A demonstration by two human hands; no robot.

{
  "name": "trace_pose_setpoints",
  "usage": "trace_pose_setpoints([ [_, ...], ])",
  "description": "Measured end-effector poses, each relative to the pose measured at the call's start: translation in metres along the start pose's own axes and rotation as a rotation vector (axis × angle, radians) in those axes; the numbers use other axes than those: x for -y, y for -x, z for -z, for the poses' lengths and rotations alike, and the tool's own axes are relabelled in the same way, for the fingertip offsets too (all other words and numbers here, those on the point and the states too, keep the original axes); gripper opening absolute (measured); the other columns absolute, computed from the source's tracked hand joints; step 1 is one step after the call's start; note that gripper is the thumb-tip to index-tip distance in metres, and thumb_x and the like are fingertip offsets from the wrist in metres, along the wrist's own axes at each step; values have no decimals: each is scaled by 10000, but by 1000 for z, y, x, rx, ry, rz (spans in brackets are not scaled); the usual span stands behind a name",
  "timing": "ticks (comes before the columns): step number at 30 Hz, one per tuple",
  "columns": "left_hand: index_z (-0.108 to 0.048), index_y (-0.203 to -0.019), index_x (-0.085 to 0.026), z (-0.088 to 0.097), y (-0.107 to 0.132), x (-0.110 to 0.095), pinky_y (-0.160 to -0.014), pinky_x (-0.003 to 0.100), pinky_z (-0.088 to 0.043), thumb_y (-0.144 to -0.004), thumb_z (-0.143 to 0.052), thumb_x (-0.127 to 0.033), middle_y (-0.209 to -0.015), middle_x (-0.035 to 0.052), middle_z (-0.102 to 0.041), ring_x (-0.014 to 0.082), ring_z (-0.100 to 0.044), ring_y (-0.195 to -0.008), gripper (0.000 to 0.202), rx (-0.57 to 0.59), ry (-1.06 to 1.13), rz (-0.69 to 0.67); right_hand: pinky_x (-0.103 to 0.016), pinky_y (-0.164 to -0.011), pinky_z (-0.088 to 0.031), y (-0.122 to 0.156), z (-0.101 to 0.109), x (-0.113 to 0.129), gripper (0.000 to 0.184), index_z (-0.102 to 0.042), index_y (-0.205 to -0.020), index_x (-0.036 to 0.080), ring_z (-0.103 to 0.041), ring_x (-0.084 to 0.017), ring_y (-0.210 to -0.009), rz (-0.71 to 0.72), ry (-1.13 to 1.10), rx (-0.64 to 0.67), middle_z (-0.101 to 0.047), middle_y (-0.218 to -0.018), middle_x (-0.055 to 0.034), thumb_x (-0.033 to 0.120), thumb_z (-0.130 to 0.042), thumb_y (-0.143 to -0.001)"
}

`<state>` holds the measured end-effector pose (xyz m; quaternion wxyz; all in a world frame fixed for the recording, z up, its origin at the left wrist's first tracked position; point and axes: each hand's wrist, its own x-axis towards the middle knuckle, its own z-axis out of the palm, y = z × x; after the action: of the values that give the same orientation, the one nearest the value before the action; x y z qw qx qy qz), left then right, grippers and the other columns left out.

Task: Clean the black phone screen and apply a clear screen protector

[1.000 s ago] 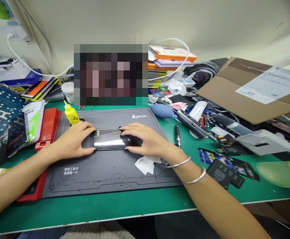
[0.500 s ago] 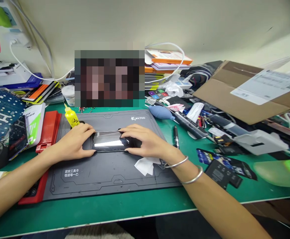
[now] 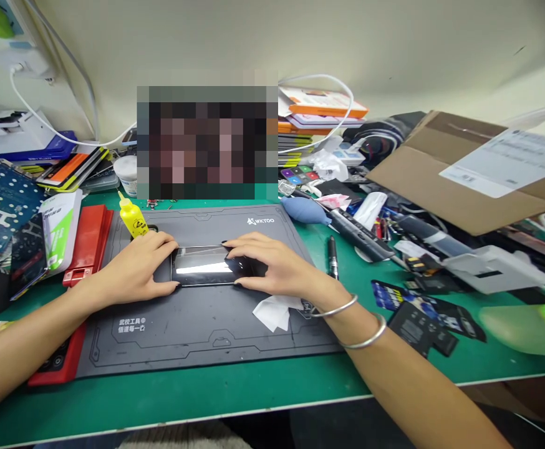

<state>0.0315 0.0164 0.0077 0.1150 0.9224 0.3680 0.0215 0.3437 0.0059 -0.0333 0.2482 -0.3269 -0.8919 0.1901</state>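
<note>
A black phone [image 3: 202, 268] lies flat, screen up, in the middle of a dark grey work mat [image 3: 197, 324]. My left hand [image 3: 135, 268] grips the phone's left end, thumb on the near edge and fingers on the far edge. My right hand [image 3: 272, 265] lies over the right end, with the fingertips pressed onto the glass and the edges. A thin clear film seems to sit on the screen. A crumpled white wipe [image 3: 275, 310] lies on the mat just below my right wrist, which wears two silver bangles.
A yellow dropper bottle [image 3: 131, 216] stands at the mat's far left corner beside a red tray [image 3: 88, 243]. A black pen [image 3: 332, 255], a blue air blower [image 3: 306, 210], tools and dark packets [image 3: 422, 312] litter the green table on the right. A cardboard box [image 3: 469, 174] lies behind them.
Both hands stay on the phone in the same grip. Only the view has shifted slightly.
</note>
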Motion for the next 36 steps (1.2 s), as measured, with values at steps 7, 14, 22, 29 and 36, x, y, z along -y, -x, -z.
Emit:
trace_pose_setpoints([
  [7,-563,-1248,-164,0,0,0,-978,468,-495,-863,-620,-460,-1269,153,-589,312,-575,-1114,489,-16,10,4,-489,-965,-565,0,2,1,334,-685,-1148,228,-633,-279,-1189,-15,-12,0,-695,-1292,-125,261,-750,-822],
  [14,-578,-1251,-137,-4,1,1,-997,505,-490,-860,-622,-462,-1265,167,-593,331,-569,-1123,510,-43,34,0,-486,-957,-574,2,4,3,336,-671,-1162,236,-638,-282,-1170,-49,-21,5,-701,-1283,-114,264,-745,-835],
  [22,-566,-1287,-141,-13,2,3,-982,492,-482,-857,-658,-468,-1259,156,-583,336,-561,-1143,549,-83,103,1,-513,-946,-584,6,4,6,352,-643,-1218,273,-640,-299,-1160,-50,-1,16,-688,-1314,-95,288,-724,-876],
  [29,-567,-1278,-142,-13,3,0,-987,479,-469,-878,-645,-442,-1247,151,-585,325,-557,-1128,507,-89,134,-6,-525,-910,-594,9,3,7,387,-622,-1267,277,-650,-321,-1145,-35,20,5,-685,-1312,-117,294,-713,-891],
  [36,-561,-1287,-142,-13,4,-1,-1002,473,-460,-874,-669,-388,-1255,145,-587,315,-555,-1143,493,-100,127,-5,-483,-901,-593,9,3,9,336,-628,-1223,187,-657,-301,-1128,2,72,-14,-694,-1275,-158,226,-696,-896],
])
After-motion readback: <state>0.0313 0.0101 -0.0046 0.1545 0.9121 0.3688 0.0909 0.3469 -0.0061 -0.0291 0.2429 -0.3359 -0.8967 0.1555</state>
